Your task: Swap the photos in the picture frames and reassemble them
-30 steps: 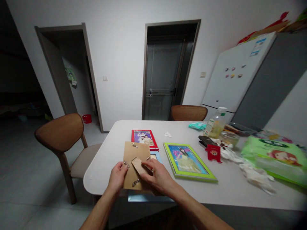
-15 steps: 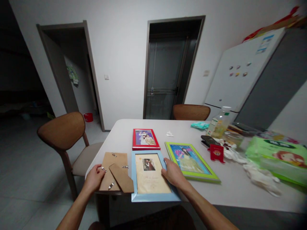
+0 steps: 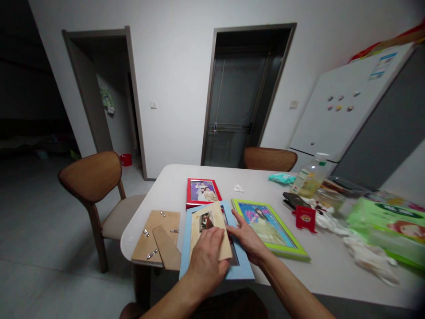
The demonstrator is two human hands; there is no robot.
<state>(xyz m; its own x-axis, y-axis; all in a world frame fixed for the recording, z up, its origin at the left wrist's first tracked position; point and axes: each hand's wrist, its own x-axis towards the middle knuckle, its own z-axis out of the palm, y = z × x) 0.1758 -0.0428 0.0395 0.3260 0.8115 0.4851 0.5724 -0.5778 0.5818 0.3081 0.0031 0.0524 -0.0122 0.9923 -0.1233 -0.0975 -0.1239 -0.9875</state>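
My left hand (image 3: 206, 254) lies over the lower part of a cream printed card (image 3: 203, 217) bearing a small couple photo. Its fingers are bent and closed on the card, which sits askew within a light blue picture frame (image 3: 244, 269), its right side lifted. A dark strip of the opening shows beside the card. On the frame's right edge, my right hand (image 3: 248, 237) grips with the thumb over the border. To the left rests a brown backing board (image 3: 169, 217) with metal clips and a stand leg (image 3: 164, 248).
A red-framed photo (image 3: 187, 195) lies behind the blue frame, and a green-framed photo (image 3: 292, 249) to its right. Farther right are a phone (image 3: 292, 200), a red pouch (image 3: 305, 218), a bottle (image 3: 312, 177), crumpled tissues (image 3: 368, 259) and a green tissue pack (image 3: 388, 223). A chair (image 3: 93, 177) stands left.
My left hand has left the backing board and moved right onto the card. The card has turned and lifted in the blue frame. My right hand stays on the frame's right side.
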